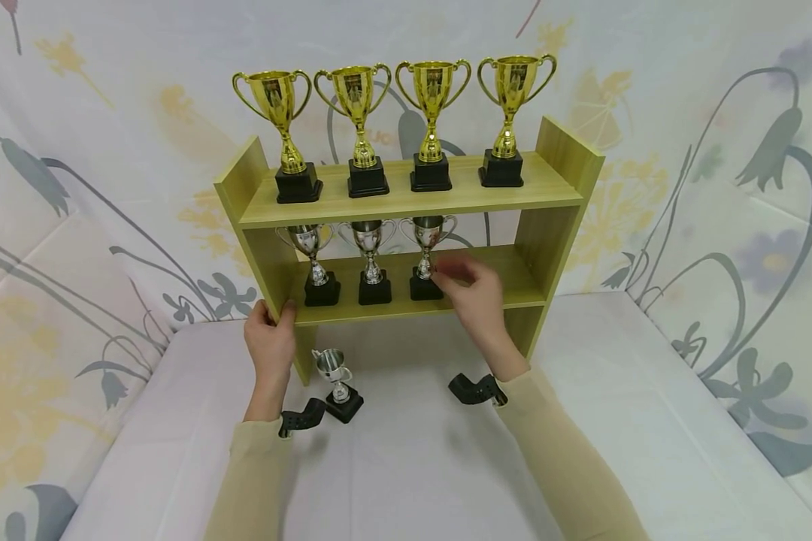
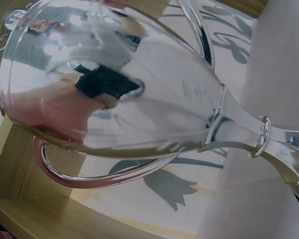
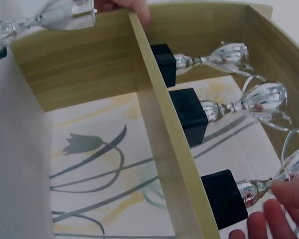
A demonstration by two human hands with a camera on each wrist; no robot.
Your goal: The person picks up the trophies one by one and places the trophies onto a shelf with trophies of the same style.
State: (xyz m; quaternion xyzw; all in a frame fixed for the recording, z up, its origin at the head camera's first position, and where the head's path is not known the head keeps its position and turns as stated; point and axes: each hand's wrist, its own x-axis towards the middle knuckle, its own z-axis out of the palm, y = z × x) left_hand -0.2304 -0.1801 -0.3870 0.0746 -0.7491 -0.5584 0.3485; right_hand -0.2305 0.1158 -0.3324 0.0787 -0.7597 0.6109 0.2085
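Observation:
My left hand (image 1: pixel 271 342) grips the left side of a wooden two-tier shelf (image 1: pixel 406 207), at the end of its lower board. My right hand (image 1: pixel 474 293) is beside the rightmost silver trophy cup (image 1: pixel 425 244) on that board. In the right wrist view its thumb (image 3: pixel 291 191) overlaps the cup's stem, while the other fingers are spread apart below it. Two more silver trophy cups (image 1: pixel 372 252) stand to the left in the same row. Another silver trophy cup (image 1: pixel 338 383) stands on the table near my left wrist and fills much of the left wrist view.
Several gold trophy cups (image 1: pixel 431 113) line the upper board, all on black bases. The shelf's right side panel (image 1: pixel 548 248) rises beyond my right hand. A white cloth covers the table (image 1: pixel 406 458), and a flower-printed backdrop (image 1: pixel 683 188) hangs behind.

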